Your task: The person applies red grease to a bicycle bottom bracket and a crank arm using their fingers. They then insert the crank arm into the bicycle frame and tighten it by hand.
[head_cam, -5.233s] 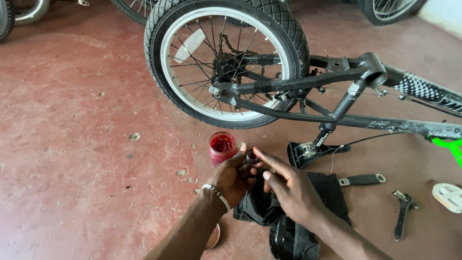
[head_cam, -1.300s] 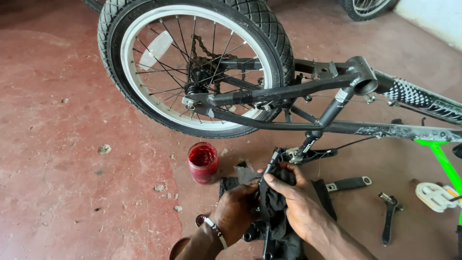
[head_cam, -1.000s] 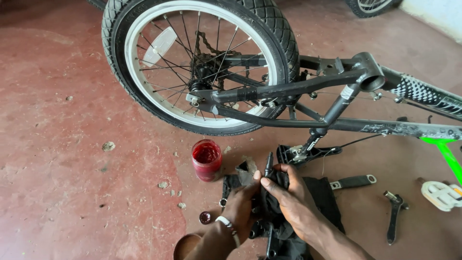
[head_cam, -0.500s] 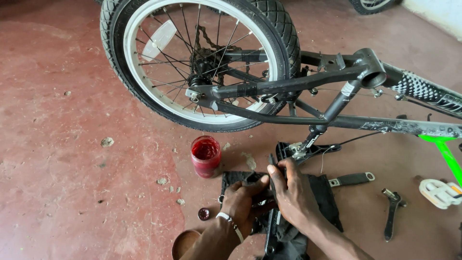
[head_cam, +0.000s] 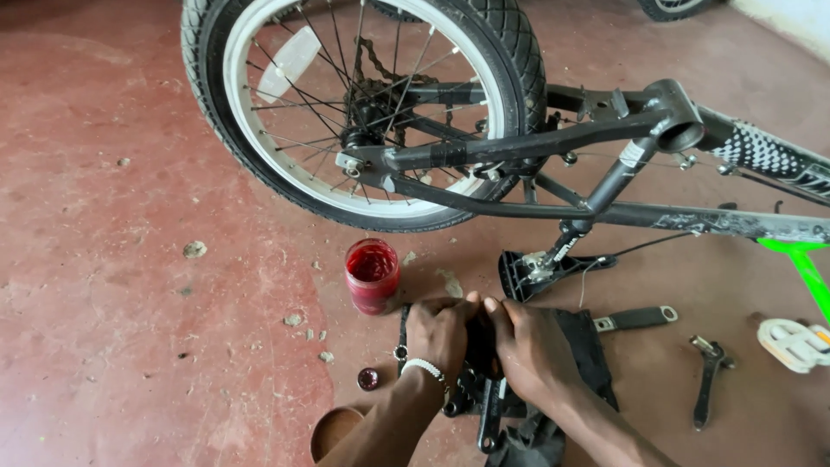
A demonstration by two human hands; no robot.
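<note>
My left hand [head_cam: 439,333], with a beaded band at the wrist, and my right hand [head_cam: 534,350] are pressed together low over a black cloth [head_cam: 592,350] on the floor. Both sets of fingers curl around a dark metal part [head_cam: 481,346] between them, and the hands hide most of it. More black parts [head_cam: 486,413] lie on the cloth just below my hands. An open jar of red grease [head_cam: 372,275] stands a little to the left of my left hand.
An upside-down bicycle rests on its saddle [head_cam: 540,264], rear wheel [head_cam: 510,52] behind the jar. A crank arm [head_cam: 635,318], a dark tool [head_cam: 709,380] and a white pedal [head_cam: 795,342] lie at right. A small red cap [head_cam: 368,378] and brown lid [head_cam: 335,430] lie at lower left.
My hands have come down from beside the saddle to the black cloth and closed tighter together over the dark part. The jar and bicycle have stayed put.
</note>
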